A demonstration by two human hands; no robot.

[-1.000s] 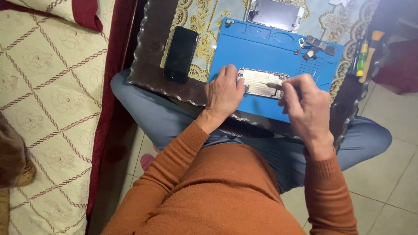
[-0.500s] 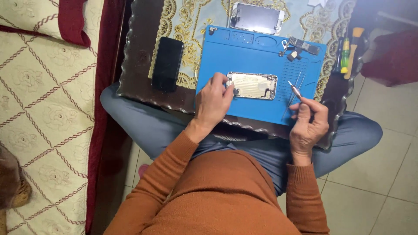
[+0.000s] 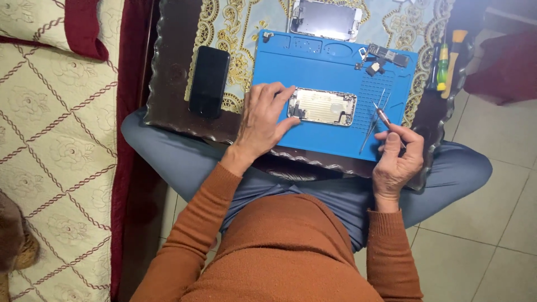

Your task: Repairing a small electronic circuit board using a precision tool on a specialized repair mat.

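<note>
Currently the opened phone shell [image 3: 323, 106] lies flat near the middle of the blue work mat [image 3: 313, 64], open side up; its long axis runs left to right across the mat, roughly parallel to the near edge of the table [image 3: 168, 84]; which end is the top I cannot tell. Left hand [image 3: 263, 120] rests flat on the mat, fingertips touching the shell's left end, pressing rather than clasping; nothing is closed in it. Right hand [image 3: 398, 159] is closed on a thin screwdriver [image 3: 385, 117], tip pointing up and left toward the shell's right end, apart from it; tweezers [image 3: 373, 122] lie on the mat just beside.

Judgement: the shell looks light, stiff, thin-walled and easily bent or scratched; likely slippery on its metal edges; best held by the long side rails, not the bare inside. A black phone [image 3: 208, 81] lies well to the left; a detached screen [image 3: 325, 19] sits beyond the mat.
</note>
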